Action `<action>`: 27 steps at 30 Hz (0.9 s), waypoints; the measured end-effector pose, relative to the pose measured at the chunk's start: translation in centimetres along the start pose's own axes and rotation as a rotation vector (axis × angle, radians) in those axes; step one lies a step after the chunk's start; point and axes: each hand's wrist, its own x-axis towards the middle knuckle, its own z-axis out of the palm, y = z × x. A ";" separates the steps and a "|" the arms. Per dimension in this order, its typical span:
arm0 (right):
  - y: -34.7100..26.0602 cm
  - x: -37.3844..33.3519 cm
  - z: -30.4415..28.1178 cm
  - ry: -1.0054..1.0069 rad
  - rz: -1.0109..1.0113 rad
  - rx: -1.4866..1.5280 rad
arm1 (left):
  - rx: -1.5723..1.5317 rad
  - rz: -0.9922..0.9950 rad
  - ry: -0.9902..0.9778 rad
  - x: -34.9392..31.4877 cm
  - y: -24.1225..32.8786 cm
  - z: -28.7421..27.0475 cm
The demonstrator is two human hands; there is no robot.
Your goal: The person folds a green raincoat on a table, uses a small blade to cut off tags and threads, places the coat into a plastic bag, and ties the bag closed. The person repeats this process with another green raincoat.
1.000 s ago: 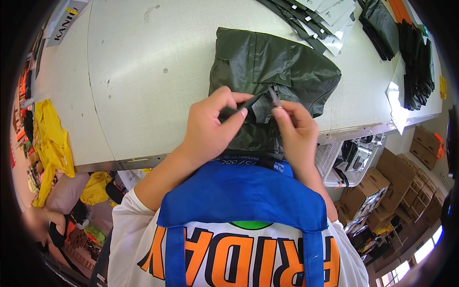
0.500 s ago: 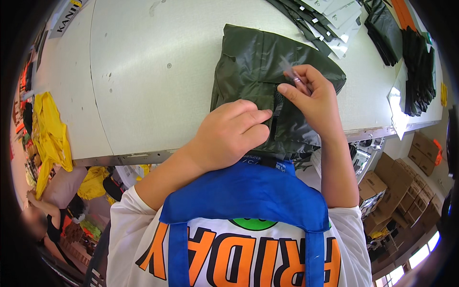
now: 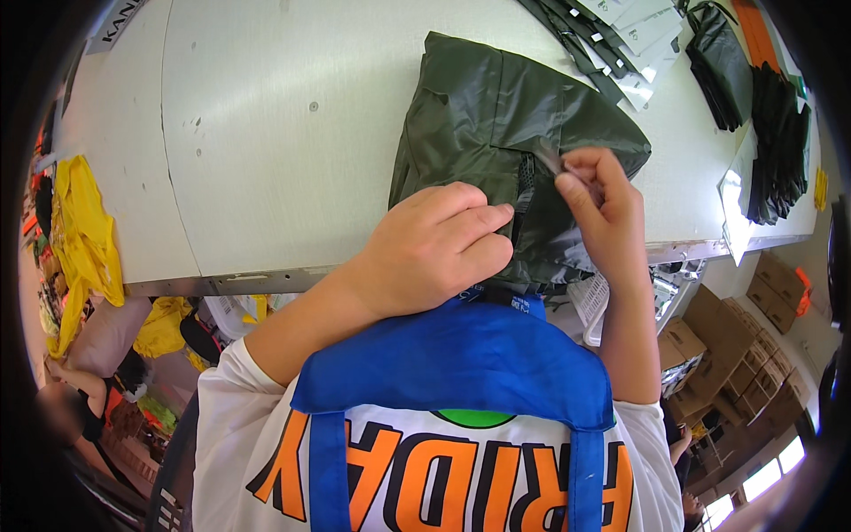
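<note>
garment: dark green folded garment (image 3: 496, 142) of thin shiny fabric, lies on the white desk (image 3: 266, 142) at its near edge, lower part hanging a little over the edge toward the person
small part: short dark strip (image 3: 548, 160), maybe a zip pull or tab, sticks up from the garment's right side by a vertical seam; too small to tell which
right hand: right hand (image 3: 598, 208) pinches that strip between thumb and fingertips, closed on it, raised just above the fabric
left hand: left hand (image 3: 434, 248) lies flat, fingers together, pressing the garment's near part down; gripping nothing, just holding fabric in place
step: looks like mid-handling of the closure or tab on the garment, one hand anchors, other works the small part
next move needs: judgement only, steady press from left hand so fabric stays taut, fine pinch kept on strip, pull along the seam line not sideways
around: black straps and white tags (image 3: 612, 35) at far desk edge, well apart; black folded items (image 3: 771, 133) at right; yellow cloth (image 3: 80, 239) below desk at left; cardboard boxes (image 3: 753, 337) on floor at right
hidden: garment's near edge covered by left hand and blue apron bib (image 3: 461, 363); seam under right hand not visible; picture rim dark and bent
</note>
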 end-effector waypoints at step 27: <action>-0.1 2.0 0.7 0.102 -0.347 -0.274 | -0.029 -0.004 -0.046 0.0 0.1 0.1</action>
